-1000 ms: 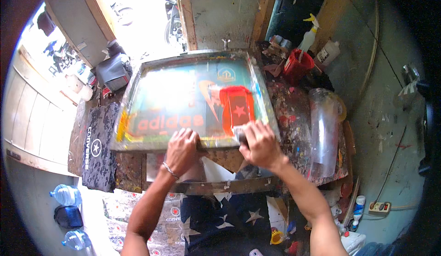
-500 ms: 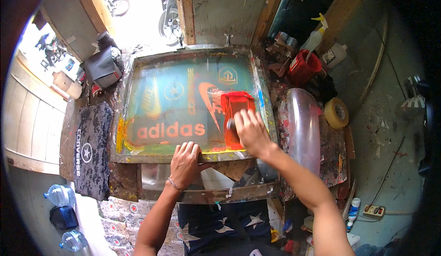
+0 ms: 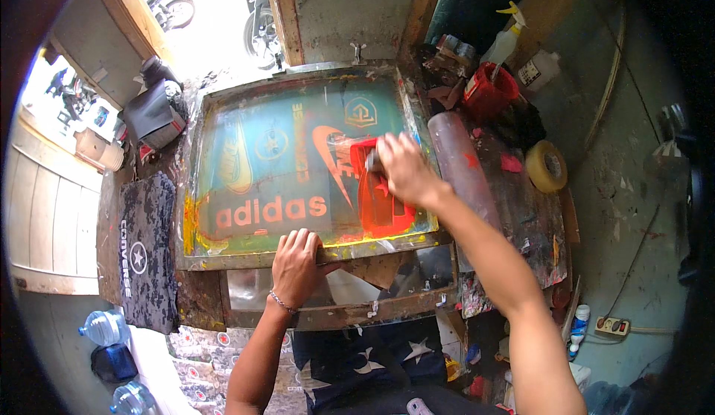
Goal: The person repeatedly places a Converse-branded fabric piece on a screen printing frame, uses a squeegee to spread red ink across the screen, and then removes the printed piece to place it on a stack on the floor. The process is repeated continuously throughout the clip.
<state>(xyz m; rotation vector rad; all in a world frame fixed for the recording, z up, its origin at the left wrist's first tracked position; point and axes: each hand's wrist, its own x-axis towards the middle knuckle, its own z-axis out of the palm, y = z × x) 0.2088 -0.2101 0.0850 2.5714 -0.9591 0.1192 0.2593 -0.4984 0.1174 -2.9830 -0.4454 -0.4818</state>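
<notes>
A framed printing screen [image 3: 272, 180] with green-blue mesh and several stencilled designs lies on the worktable. My right hand [image 3: 402, 168] is closed on a squeegee, whose dark handle end [image 3: 372, 162] sticks out left of my fingers; its blade is mostly hidden under the hand. Below it, wet red ink [image 3: 383, 221] covers the mesh at the near right, with a star showing in the red patch. At the near rail of the frame, my left hand [image 3: 296, 257] presses down with its fingers over the edge and its thumb beside it.
Right of the screen are a translucent plastic sheet [image 3: 465, 169], a tape roll [image 3: 546, 167], a red tub [image 3: 491, 91] and a spray bottle [image 3: 506, 35]. Camouflage fabric [image 3: 149, 251] lies at the left, below a black container [image 3: 154, 117]. Water bottles [image 3: 104, 328] stand lower left.
My right hand has moved the squeegee away from me, toward the screen's far side. Red ink now spreads nearer the front rail. The plastic sheet looks flatter. My left hand stays on the frame.
</notes>
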